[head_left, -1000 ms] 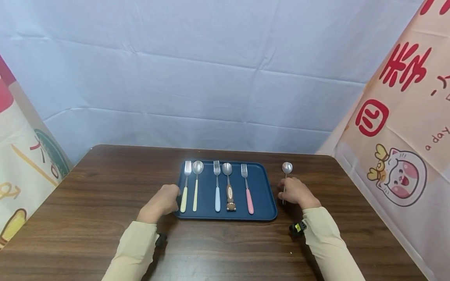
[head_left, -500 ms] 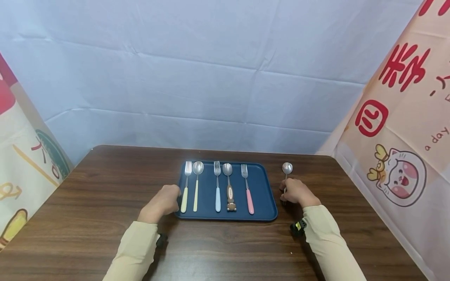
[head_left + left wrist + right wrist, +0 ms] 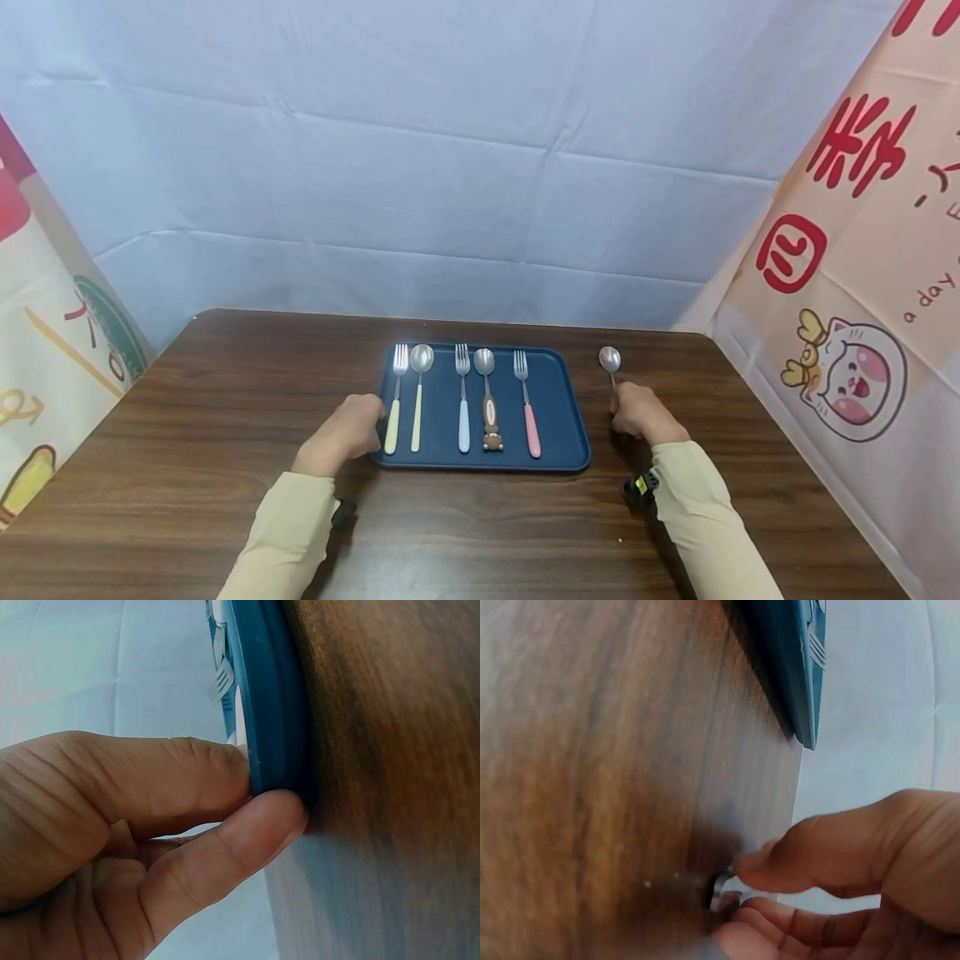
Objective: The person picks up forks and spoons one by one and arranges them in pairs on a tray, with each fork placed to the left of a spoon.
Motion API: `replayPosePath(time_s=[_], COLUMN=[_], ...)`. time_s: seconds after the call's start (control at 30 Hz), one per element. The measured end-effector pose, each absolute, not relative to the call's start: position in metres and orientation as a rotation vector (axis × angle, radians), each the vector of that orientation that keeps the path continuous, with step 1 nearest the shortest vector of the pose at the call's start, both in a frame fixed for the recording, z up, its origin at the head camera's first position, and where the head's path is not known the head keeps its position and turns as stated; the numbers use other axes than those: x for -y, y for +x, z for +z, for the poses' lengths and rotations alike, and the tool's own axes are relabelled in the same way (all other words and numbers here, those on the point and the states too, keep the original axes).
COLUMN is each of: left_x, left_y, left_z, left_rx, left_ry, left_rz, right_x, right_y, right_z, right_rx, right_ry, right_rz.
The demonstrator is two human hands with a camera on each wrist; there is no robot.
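Note:
My left hand [image 3: 347, 429] pinches the near left corner of a dark blue tray [image 3: 564, 417]; in the left wrist view its thumb and finger meet at the tray's rim [image 3: 274, 697]. Right of the tray, my right hand [image 3: 647, 414] pinches the handle of a metal spoon [image 3: 610, 359], whose bowl points to the table's far edge. The hand hides most of that handle. The right wrist view shows the spoon's handle end [image 3: 721, 891] between thumb and fingers, close to the tabletop.
In the tray lie a yellow-handled fork [image 3: 393, 417], a yellow-handled spoon [image 3: 417, 417], a blue-handled fork [image 3: 464, 421], a brown bear-handled spoon [image 3: 490, 412] and a pink-handled fork [image 3: 531, 425]. A brown wooden table [image 3: 480, 533] bears everything, with a pale cloth [image 3: 420, 167] behind.
My right hand has shifted slightly right, and the spoon in it has turned, its handle now slanting rightward toward me. The left hand and tray stay put.

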State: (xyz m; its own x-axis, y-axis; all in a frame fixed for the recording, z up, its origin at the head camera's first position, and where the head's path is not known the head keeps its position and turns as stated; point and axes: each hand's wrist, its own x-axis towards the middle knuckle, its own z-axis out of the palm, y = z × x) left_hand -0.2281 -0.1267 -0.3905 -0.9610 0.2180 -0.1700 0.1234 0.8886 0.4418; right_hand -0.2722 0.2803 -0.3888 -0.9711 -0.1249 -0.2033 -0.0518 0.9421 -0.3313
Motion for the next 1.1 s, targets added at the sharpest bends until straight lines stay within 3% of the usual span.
replayPosePath(time_s=[0.7, 1.1], left_x=[0.129, 0.127], left_y=[-0.229, -0.228], left_z=[-0.392, -0.391], left_rx=[-2.856, -2.862], left_ry=[0.291, 0.295], left_rz=[0.647, 0.655], right_x=[-0.291, -0.283], right_y=[-0.269, -0.275], right_z=[-0.393, -0.393], right_rx=[-2.664, -2.751], right_ry=[0.202, 0.229], right_rz=[-0.935, -0.617])
